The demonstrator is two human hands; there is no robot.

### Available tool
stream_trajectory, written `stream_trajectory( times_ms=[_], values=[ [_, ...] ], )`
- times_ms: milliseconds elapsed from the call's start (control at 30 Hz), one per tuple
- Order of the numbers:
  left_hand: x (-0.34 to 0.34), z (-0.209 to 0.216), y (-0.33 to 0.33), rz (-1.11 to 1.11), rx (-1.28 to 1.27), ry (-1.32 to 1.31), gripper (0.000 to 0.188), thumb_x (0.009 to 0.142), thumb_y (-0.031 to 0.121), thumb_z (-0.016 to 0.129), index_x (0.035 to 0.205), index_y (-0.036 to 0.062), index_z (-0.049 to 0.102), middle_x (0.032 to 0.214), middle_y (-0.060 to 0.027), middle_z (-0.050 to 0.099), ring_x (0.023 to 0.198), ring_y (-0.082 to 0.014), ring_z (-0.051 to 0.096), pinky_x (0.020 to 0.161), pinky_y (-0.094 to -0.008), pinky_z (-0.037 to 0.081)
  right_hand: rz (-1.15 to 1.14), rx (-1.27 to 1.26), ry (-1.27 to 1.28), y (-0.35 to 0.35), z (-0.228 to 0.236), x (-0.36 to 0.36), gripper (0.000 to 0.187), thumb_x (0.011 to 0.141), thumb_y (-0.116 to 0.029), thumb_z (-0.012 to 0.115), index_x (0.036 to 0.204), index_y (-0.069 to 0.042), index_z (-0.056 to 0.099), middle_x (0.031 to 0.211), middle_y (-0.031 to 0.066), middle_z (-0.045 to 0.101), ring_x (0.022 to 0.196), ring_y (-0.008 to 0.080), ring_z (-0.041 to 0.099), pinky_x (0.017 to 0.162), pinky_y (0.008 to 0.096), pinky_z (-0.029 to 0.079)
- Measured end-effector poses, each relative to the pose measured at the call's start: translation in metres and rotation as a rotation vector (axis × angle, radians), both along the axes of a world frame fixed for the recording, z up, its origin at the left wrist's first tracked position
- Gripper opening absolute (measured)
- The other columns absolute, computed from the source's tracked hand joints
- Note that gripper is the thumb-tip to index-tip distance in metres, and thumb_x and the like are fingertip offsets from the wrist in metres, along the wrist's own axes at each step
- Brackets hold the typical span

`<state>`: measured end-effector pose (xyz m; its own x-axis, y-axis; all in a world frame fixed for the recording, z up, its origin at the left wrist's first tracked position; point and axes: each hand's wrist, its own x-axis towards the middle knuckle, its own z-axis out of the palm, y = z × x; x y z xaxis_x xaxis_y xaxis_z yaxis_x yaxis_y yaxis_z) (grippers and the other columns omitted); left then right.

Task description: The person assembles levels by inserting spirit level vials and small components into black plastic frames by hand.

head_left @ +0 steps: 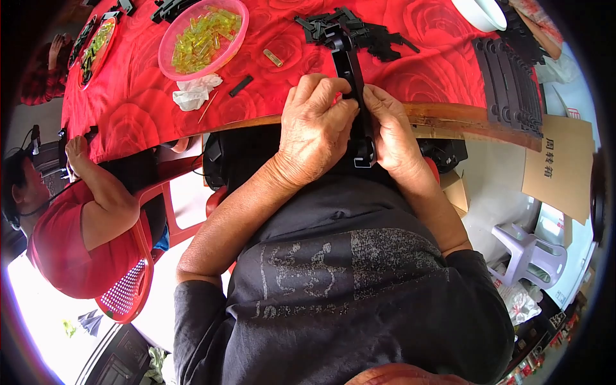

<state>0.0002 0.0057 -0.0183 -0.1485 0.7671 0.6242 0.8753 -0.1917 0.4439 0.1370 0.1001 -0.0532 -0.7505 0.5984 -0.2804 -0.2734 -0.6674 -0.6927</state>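
My left hand (314,125) and my right hand (393,131) hold a long, narrow black plastic part (346,61) between them, over the table's front edge. It has a hollow, open face and hooked or rounded ends, and it points away from me. The fingers of my left hand are bent and pinched against its left side; whether they also hold some small piece is hidden. On its right side, the right thumb lies along the part, with the other fingers behind it. Beyond its far end lies a pile of small black plastic pieces (385,42).
On the red rose-patterned cloth (433,74) sit a pink basket (168,61) of yellow-green vials, one loose vial (273,58), a black bar (241,86), crumpled tissue (196,93) and a stick (207,107). Similar black parts (507,83) lie right. A co-worker (83,224) sits left.
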Motion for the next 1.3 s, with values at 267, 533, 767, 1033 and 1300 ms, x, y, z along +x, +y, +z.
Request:
stream_trajectory(
  times_ms=[267,533,767,1033,1300],
  values=[
    [-0.006,0.013,0.004,0.007,-0.05,-0.055,0.024,0.075,0.004,0.073,0.099,0.0059,0.068,0.11,-0.0086,0.064,0.106,-0.0311,0.057,0.085,-0.0431,0.047,-0.015,0.004,0.006,-0.001,0.004,0.001,0.023,0.104,-0.022,0.058,0.114,-0.002,0.062,0.097,0.0023,0.067,0.081,0.0086,0.065,0.072,0.0243,0.055],
    [-0.006,0.019,0.006,0.014,-0.26,0.002,0.054,0.075,0.01,0.072,0.125,0.0051,0.052,0.118,-0.0113,0.064,0.132,-0.0358,0.049,0.113,-0.0592,0.025,-0.007,-0.027,0.0,-0.001,0.003,0.0,0.024,0.104,-0.023,0.058,0.115,-0.002,0.062,0.097,0.0021,0.067,0.082,0.0085,0.065,0.073,0.0251,0.055],
    [-0.006,0.021,0.006,0.002,-0.301,0.034,0.056,0.074,0.011,0.073,0.126,0.0052,0.051,0.112,-0.0107,0.066,0.132,-0.035,0.049,0.113,-0.0667,0.015,-0.02,-0.022,-0.034,-0.001,0.002,-0.001,0.023,0.104,-0.023,0.058,0.114,-0.003,0.062,0.095,0.0009,0.067,0.08,0.0074,0.064,0.071,0.0242,0.055],
    [0.002,0.017,0.008,0.088,-0.301,0.009,0.062,0.072,0.012,0.075,0.129,0.0052,0.05,0.103,-0.0092,0.068,0.13,-0.0343,0.051,0.113,-0.065,0.014,-0.032,0.002,-0.096,-0.004,0.006,-0.001,0.023,0.103,-0.022,0.059,0.114,-0.002,0.063,0.094,0.0002,0.067,0.082,0.0065,0.064,0.071,0.0237,0.054],
    [0.0,0.021,0.008,0.063,-0.27,-0.056,0.051,0.072,0.008,0.076,0.121,0.0082,0.059,0.104,-0.009,0.068,0.117,-0.0315,0.057,0.105,-0.0521,0.034,-0.049,0.005,-0.056,-0.002,0.001,-0.001,0.024,0.103,-0.022,0.058,0.114,-0.001,0.063,0.096,0.0025,0.068,0.081,0.0084,0.065,0.071,0.0238,0.054]
  ],
)
